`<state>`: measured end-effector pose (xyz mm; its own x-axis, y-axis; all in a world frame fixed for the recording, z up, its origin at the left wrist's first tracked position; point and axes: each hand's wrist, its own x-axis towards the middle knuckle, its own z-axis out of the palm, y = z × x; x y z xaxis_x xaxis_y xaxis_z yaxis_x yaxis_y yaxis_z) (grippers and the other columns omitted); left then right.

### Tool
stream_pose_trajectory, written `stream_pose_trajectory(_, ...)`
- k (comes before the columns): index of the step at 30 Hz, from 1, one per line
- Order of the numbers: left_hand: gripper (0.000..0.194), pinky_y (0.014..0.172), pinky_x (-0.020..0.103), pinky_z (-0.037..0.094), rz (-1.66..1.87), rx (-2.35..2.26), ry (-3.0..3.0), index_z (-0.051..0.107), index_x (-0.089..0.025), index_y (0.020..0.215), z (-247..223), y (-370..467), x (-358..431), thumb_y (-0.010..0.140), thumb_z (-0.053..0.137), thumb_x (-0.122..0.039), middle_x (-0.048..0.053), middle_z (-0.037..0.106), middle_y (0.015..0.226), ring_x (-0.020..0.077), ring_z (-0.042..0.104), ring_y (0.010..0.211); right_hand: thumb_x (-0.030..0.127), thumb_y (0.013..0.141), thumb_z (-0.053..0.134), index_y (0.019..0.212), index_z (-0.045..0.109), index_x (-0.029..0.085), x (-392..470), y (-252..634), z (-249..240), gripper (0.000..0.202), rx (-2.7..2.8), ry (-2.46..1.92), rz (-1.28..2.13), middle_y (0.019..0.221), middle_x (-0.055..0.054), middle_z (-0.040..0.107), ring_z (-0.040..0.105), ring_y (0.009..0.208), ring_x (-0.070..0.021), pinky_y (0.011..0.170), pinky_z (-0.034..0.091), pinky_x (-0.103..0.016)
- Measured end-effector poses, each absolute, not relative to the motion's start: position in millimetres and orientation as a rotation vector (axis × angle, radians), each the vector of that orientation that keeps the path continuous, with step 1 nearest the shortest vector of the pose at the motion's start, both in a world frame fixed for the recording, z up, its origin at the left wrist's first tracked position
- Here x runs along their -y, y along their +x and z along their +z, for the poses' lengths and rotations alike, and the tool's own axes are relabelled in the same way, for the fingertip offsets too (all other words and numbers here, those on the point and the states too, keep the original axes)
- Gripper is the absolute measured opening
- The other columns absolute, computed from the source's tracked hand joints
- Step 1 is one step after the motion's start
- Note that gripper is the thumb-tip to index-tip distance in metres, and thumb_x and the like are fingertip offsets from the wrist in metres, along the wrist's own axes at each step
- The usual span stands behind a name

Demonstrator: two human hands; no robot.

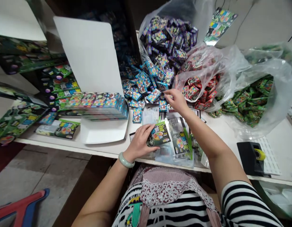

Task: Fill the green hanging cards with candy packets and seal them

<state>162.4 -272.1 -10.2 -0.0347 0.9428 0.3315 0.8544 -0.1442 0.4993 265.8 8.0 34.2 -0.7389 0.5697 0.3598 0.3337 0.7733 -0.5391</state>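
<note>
My left hand, with a pale green bangle at the wrist, has its thumb and fingers around a dark green printed packet near the table's front edge. My right hand reaches over the heap of small blue printed boxes. Its fingertips are pinched at the heap's near right side, and what is between them is hidden. One small blue box lies apart, left of the packets. Beside the held packet rests another printed packet with clear plastic around it.
Behind are clear bags of purple boxes, red boxes and green boxes. An open white carton with stacked printed packets stands left. A black tape dispenser sits right. A red and blue stool is on the floor.
</note>
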Motion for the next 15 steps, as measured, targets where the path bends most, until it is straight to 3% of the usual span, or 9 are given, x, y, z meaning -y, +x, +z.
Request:
stream_pose_trajectory(5, 0.100, 0.111, 0.054, 0.045, 0.950, -1.976, 2.040, 0.020, -0.027, 0.158, -5.0, 156.5, 274.7, 0.079, 0.074, -0.058, 0.017, 0.050, 0.141, 0.0357, 0.052, 0.130, 0.025, 0.094, 0.057, 0.124, 0.062, 0.007, -60.4, 180.9, 69.8, 0.036, 2.533, -1.086, 0.273, 0.129, -0.022, 0.065, 0.055, 0.126, -0.0347, 0.106, 0.042, -0.048)
stream_pose_trajectory(10, 0.101, 0.111, 0.055, 0.045, 0.945, -1.982, 1.962, 0.021, -0.029, 0.158, -7.5, 148.8, 273.9, 0.077, 0.076, -0.056, 0.016, 0.050, 0.143, 0.0367, 0.052, 0.131, 0.033, 0.089, 0.068, 0.132, 0.053, 0.004, -73.9, 149.9, 65.0, 0.054, 2.472, -1.391, 0.320, 0.126, -0.024, 0.066, 0.060, 0.122, -0.0352, 0.102, 0.046, -0.046)
stream_pose_trajectory(12, 0.100, 0.112, 0.056, 0.044, 0.940, -1.982, 1.938, 0.022, -0.030, 0.157, -9.1, 146.6, 273.0, 0.077, 0.077, -0.055, 0.016, 0.050, 0.143, 0.0368, 0.051, 0.132, 0.040, 0.095, 0.059, 0.136, 0.050, 0.004, -80.4, 147.1, 61.3, 0.055, 2.393, -1.435, 0.424, 0.129, -0.025, 0.064, 0.061, 0.122, -0.0340, 0.102, 0.047, -0.045)
stream_pose_trajectory(15, 0.100, 0.112, 0.057, 0.045, 0.946, -1.977, 1.932, 0.024, -0.030, 0.157, -10.8, 145.3, 271.1, 0.076, 0.078, -0.054, 0.016, 0.051, 0.142, 0.0369, 0.052, 0.132, 0.043, 0.102, 0.042, 0.128, 0.061, 0.006, -93.6, 142.2, 63.5, 0.049, 2.356, -1.464, 0.557, 0.132, -0.025, 0.063, 0.060, 0.125, -0.0325, 0.105, 0.044, -0.042)
